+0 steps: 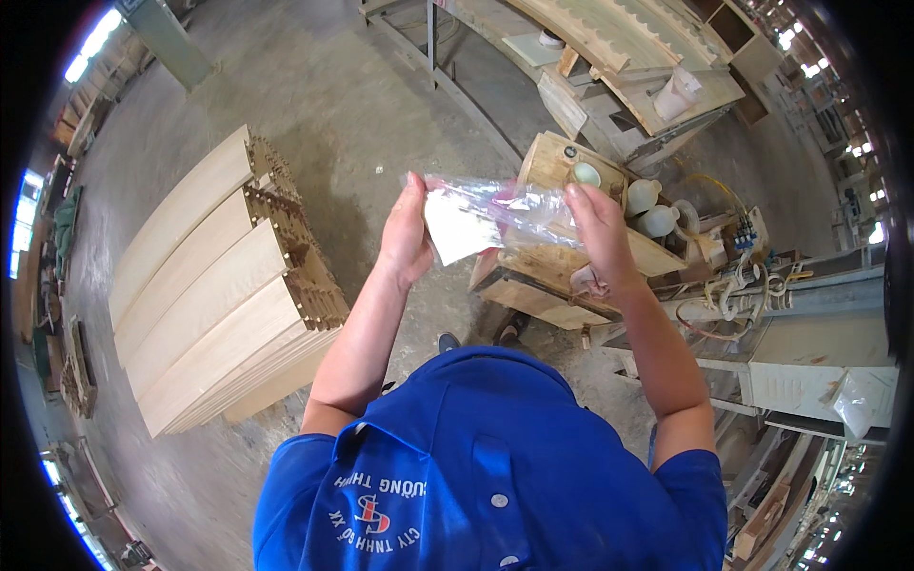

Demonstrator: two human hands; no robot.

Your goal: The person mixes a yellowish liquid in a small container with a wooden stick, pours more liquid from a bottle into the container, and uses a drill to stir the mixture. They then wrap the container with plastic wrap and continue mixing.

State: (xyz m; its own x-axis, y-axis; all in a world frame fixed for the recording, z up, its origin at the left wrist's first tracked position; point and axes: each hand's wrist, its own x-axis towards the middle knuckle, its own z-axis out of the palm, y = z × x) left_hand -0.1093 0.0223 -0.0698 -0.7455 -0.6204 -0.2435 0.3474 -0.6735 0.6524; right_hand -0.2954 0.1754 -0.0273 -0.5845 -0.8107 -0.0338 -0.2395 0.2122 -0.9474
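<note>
Between my hands, at chest height, a clear plastic bag (pixel 538 211) is stretched sideways. Its left part holds something flat and bright white (pixel 461 228), washed out by glare. My left hand (pixel 407 233) grips the bag's left end, thumb on top. The opposite end is pinched by my right hand (pixel 602 233), with the thumb along the edge. Behind the bag and partly hidden by it stands a wooden box-like bench (pixel 547 162) with a pale green cup (pixel 586 174) on it.
A stack of curved wooden boards (pixel 209 305) sits on the floor at left. Far right, a workbench (pixel 657 57) carries scalloped wooden strips and a whitish bucket (pixel 678 93). White plastic containers (pixel 644 196) and a machine with hoses (pixel 747 295) are at right.
</note>
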